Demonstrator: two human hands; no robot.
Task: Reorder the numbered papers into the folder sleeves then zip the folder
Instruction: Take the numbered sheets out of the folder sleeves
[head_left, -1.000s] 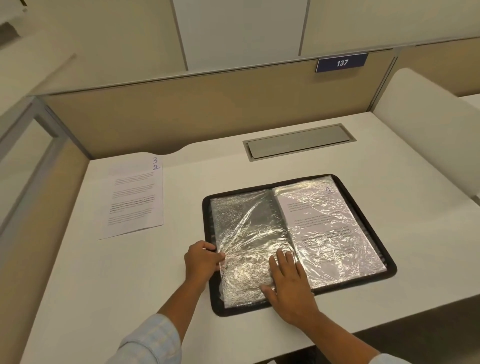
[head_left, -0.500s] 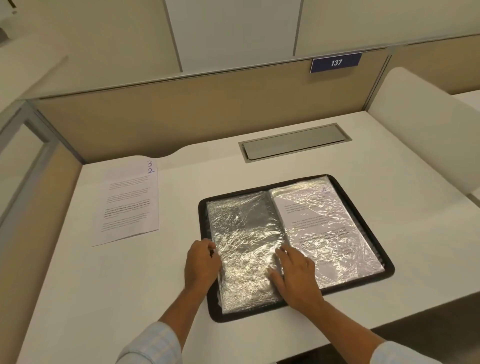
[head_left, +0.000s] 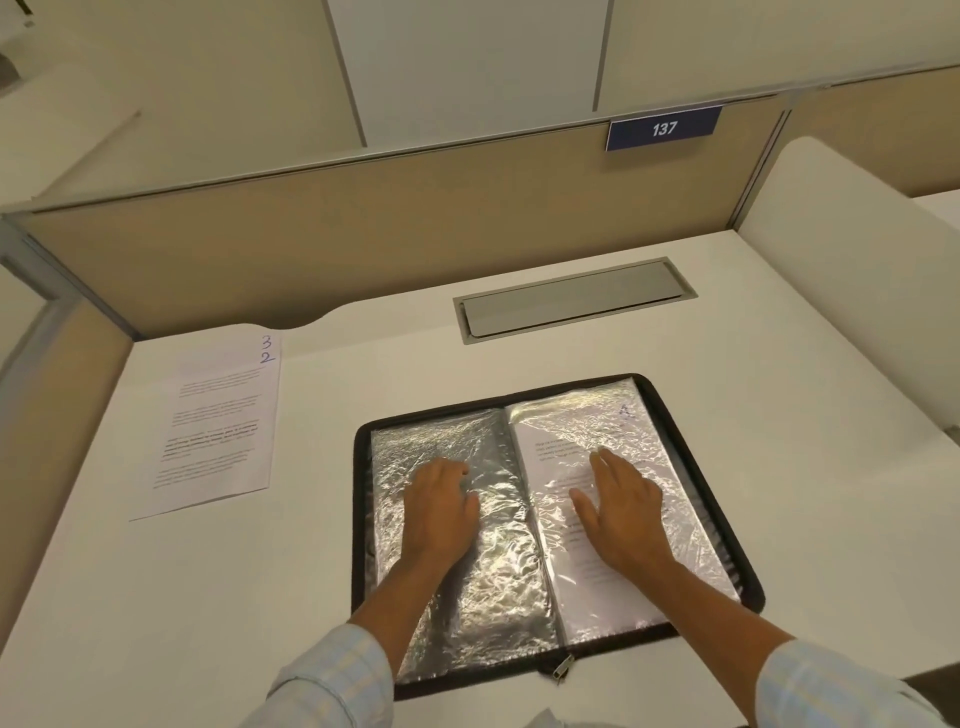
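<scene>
A black zip folder (head_left: 696, 441) lies open on the white desk, its crinkled clear sleeves spread to both sides. The right sleeve holds a printed paper (head_left: 582, 431) with a blue number at its top right corner. My left hand (head_left: 441, 506) rests flat on the empty left sleeve (head_left: 498, 582). My right hand (head_left: 621, 506) lies flat, fingers spread, on the right sleeve over the paper. A zip pull (head_left: 563, 667) sits at the folder's near edge. Two loose numbered papers (head_left: 213, 426), marked 3 and 2, lie stacked at the desk's left.
A grey cable hatch (head_left: 571, 299) is set into the desk behind the folder. A beige partition with a blue 137 label (head_left: 664, 128) closes the back. A white divider (head_left: 852, 270) stands at the right, and the desk's near edge is just below the folder.
Both hands left the left sleeve's near edges and moved forward; the left one now rests mid-left sleeve, the right one crossed onto the right sleeve. The view has shifted closer.
</scene>
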